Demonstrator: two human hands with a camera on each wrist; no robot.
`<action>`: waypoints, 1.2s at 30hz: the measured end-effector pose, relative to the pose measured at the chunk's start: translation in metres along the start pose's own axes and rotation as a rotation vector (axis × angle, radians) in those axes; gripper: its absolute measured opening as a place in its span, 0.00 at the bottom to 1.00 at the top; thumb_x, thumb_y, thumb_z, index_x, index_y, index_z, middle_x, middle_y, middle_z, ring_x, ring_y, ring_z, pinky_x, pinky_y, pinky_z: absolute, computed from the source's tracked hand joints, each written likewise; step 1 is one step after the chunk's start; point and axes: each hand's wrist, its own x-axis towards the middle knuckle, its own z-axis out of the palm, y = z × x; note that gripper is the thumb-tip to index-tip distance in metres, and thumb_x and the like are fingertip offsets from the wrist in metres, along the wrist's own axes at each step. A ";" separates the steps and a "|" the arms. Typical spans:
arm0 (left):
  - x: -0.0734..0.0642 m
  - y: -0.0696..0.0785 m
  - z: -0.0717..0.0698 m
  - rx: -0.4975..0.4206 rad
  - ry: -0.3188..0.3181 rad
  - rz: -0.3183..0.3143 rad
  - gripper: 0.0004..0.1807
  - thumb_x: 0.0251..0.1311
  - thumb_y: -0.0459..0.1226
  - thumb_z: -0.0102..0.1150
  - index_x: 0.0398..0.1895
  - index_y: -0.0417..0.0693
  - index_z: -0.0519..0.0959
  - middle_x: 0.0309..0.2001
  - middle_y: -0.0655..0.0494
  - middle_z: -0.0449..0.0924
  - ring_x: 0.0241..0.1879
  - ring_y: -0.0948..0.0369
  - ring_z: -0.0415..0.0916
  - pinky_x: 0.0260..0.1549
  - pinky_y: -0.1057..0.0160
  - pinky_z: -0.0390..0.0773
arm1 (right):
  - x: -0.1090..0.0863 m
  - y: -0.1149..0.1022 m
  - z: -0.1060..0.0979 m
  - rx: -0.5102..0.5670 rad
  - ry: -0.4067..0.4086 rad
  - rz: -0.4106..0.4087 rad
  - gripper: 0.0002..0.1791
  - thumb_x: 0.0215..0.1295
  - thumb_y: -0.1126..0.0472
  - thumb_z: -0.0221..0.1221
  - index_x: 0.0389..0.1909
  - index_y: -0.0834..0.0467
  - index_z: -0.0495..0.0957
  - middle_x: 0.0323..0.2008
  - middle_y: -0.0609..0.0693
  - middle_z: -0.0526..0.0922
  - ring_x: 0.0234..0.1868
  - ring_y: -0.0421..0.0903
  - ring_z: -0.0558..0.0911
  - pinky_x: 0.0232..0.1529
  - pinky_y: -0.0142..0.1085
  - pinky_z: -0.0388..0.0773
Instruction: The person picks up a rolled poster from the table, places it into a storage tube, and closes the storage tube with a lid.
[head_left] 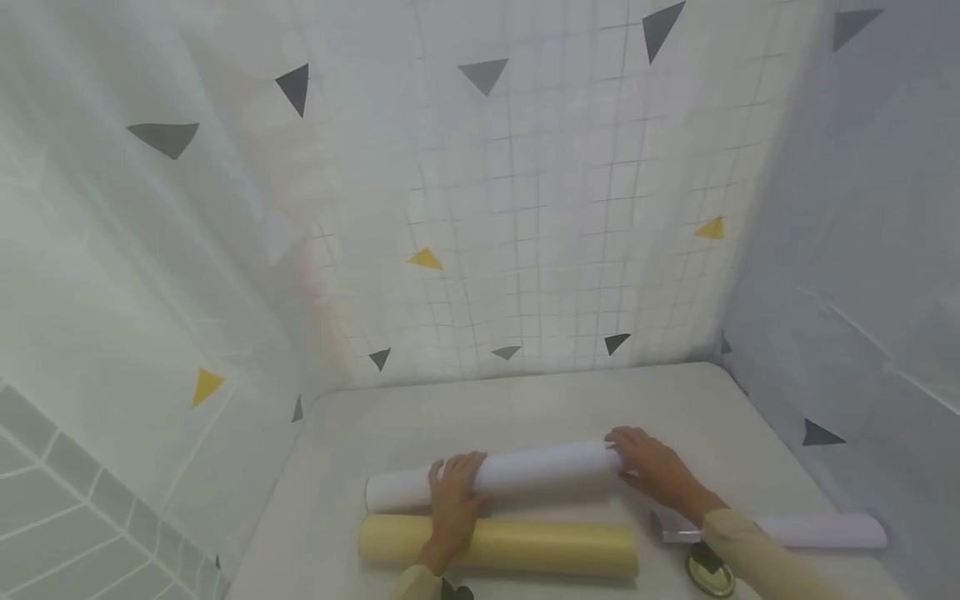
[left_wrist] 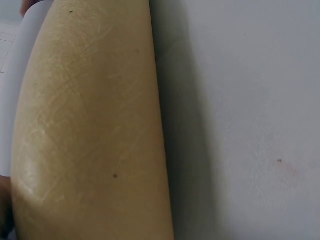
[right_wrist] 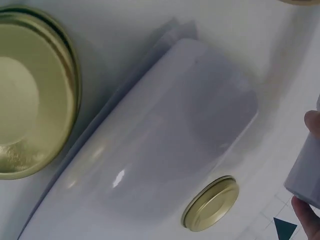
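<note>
A white paper roll (head_left: 547, 468) lies across the white table, slightly tilted, its right end farther back. My left hand (head_left: 453, 504) holds it left of its middle, with fingers over the top. At its right end my right hand (head_left: 656, 467) grips the roll; in the right wrist view a thumb (right_wrist: 313, 122) and a finger stand on opposite sides of that end. Just in front, a yellow roll (head_left: 555, 547) lies under my left forearm and fills much of the left wrist view.
Another pale, glossy roll (head_left: 825, 531) lies at the right, partly behind my right sleeve. Near it are a large gold lid (right_wrist: 42, 90) and a smaller gold lid (right_wrist: 211, 204). Patterned sheeting (head_left: 525, 208) with triangles surrounds the table (head_left: 525, 408).
</note>
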 end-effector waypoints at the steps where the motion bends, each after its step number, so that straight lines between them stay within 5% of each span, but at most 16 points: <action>1: 0.001 0.000 0.000 0.004 0.001 0.000 0.39 0.38 0.39 0.81 0.61 0.54 0.80 0.59 0.58 0.86 0.60 0.54 0.78 0.67 0.35 0.63 | 0.001 -0.001 0.000 0.008 -0.010 0.001 0.34 0.44 0.65 0.78 0.56 0.60 0.79 0.55 0.58 0.84 0.53 0.54 0.85 0.51 0.49 0.86; 7: 0.001 -0.003 0.001 0.010 0.033 0.006 0.39 0.36 0.39 0.82 0.60 0.53 0.81 0.58 0.57 0.86 0.59 0.53 0.79 0.67 0.35 0.63 | -0.001 0.000 -0.004 0.100 -0.074 0.011 0.48 0.46 0.53 0.79 0.68 0.64 0.70 0.64 0.62 0.79 0.61 0.60 0.81 0.58 0.56 0.81; 10: 0.001 -0.002 0.000 0.014 0.051 0.014 0.39 0.36 0.39 0.82 0.60 0.52 0.81 0.58 0.56 0.86 0.59 0.53 0.79 0.66 0.35 0.64 | -0.004 0.001 -0.008 0.204 -0.144 0.135 0.52 0.54 0.45 0.74 0.75 0.64 0.63 0.70 0.65 0.73 0.67 0.64 0.76 0.65 0.61 0.75; 16: 0.001 0.000 -0.004 -0.001 0.043 -0.001 0.39 0.36 0.40 0.82 0.60 0.51 0.81 0.58 0.55 0.86 0.59 0.52 0.79 0.67 0.36 0.63 | 0.001 -0.006 -0.013 0.368 -0.244 0.445 0.44 0.76 0.40 0.52 0.76 0.70 0.55 0.74 0.73 0.63 0.74 0.73 0.65 0.72 0.67 0.63; 21: 0.003 0.000 -0.002 -0.011 0.035 -0.010 0.39 0.37 0.41 0.81 0.61 0.51 0.81 0.59 0.55 0.86 0.60 0.53 0.78 0.67 0.36 0.62 | 0.008 -0.017 -0.012 0.473 -0.261 0.561 0.39 0.81 0.43 0.43 0.73 0.74 0.59 0.72 0.76 0.64 0.74 0.75 0.63 0.73 0.67 0.61; 29: 0.005 0.000 -0.001 -0.009 0.024 -0.011 0.39 0.38 0.40 0.81 0.61 0.52 0.80 0.60 0.56 0.85 0.61 0.53 0.78 0.68 0.34 0.62 | 0.023 -0.036 -0.002 0.570 -0.261 0.665 0.34 0.81 0.41 0.44 0.66 0.68 0.69 0.64 0.66 0.75 0.59 0.61 0.80 0.61 0.56 0.78; 36: 0.004 -0.002 0.000 -0.008 0.012 -0.025 0.38 0.39 0.40 0.81 0.61 0.52 0.80 0.60 0.56 0.85 0.62 0.53 0.77 0.68 0.34 0.61 | 0.030 -0.045 0.004 0.525 -0.255 0.636 0.29 0.78 0.45 0.52 0.59 0.69 0.73 0.51 0.64 0.84 0.43 0.50 0.83 0.41 0.41 0.81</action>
